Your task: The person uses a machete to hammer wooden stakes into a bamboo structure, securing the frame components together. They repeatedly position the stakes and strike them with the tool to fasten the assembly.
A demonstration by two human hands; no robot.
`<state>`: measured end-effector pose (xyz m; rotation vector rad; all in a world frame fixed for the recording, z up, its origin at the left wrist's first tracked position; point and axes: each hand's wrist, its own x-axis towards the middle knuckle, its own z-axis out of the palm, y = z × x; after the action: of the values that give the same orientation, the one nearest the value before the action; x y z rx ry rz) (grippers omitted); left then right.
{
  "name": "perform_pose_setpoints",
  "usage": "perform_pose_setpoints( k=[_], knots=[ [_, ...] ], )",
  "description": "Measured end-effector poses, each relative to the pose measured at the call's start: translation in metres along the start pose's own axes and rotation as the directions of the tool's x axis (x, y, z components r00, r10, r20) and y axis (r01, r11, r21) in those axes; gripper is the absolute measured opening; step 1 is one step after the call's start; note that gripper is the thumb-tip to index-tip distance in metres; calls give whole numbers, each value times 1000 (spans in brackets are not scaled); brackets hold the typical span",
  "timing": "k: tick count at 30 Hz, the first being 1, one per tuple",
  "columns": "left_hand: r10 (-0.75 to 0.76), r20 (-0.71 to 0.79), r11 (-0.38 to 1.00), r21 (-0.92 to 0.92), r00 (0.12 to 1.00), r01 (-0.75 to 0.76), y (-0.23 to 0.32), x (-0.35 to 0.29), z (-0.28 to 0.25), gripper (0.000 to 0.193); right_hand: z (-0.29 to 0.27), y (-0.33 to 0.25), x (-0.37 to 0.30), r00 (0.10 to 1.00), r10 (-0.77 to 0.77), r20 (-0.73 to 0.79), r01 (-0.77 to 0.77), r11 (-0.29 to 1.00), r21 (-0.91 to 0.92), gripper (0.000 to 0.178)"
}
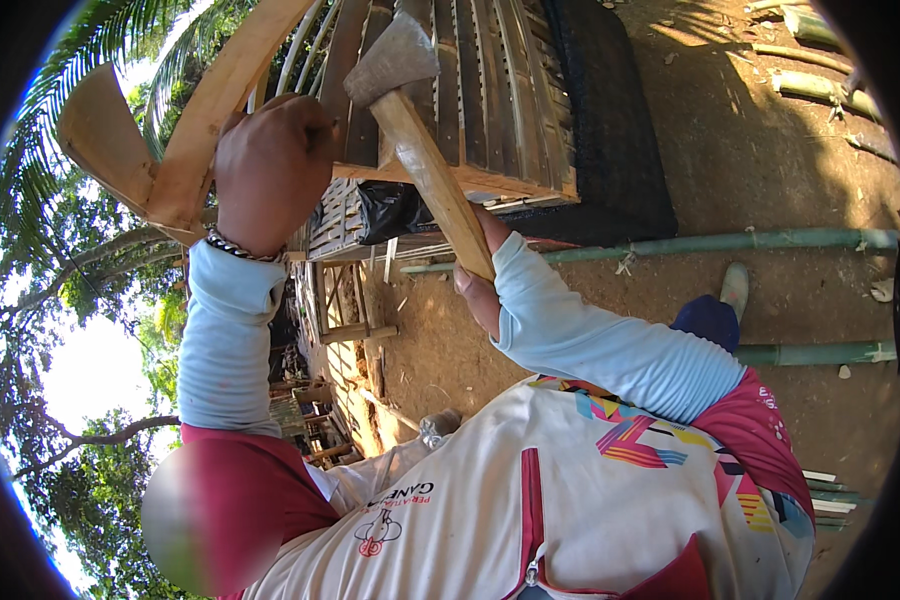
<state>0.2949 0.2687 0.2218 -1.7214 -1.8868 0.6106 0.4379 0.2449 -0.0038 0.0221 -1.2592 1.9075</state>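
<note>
My left hand [275, 165] is closed in a fist at a pale wooden plank [210, 120], beside the slatted bamboo rack. A broad, curved pale piece [108, 140] meets this plank at its lower end; how the two are joined cannot be made out. In my right hand [485, 275] is a hatchet [430, 160], gripped near the lower end of its wooden handle. Its grey metal head [398, 62] points up, to the right of my left fist and in front of the slats. Parts of both hands' fingers are hidden.
The slatted bamboo rack [490, 90] has black netting [615, 130] along its right side and a black plastic bag [385, 210] at its near end. Green bamboo poles [720, 242] lie across the dirt ground. Cut logs [820, 88] lie at far right; trees stand left.
</note>
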Motion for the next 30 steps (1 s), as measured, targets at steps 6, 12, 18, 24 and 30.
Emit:
perform_pose_setpoints(
  k=[6,12,18,24,30],
  knots=[
    [-10,31,1000,2,999,10,-2,2,-1,11,4,9,0,997,-81,-20,77,989,-127,60],
    [-7,21,1000,-15,1000,8,-2,2,-1,12,2,0,-1,994,-91,-59,89,995,-34,61],
    [-63,30,998,22,998,62,4,1,-3,12,1,6,-3,999,36,-15,-37,995,-88,61],
    [-27,-52,995,97,998,32,4,-7,1,10,-9,-3,16,958,278,76,-283,957,61,61],
    [-60,-129,991,108,990,74,9,-14,3,10,2,-41,24,934,354,47,-339,922,-189,61]
  ],
)
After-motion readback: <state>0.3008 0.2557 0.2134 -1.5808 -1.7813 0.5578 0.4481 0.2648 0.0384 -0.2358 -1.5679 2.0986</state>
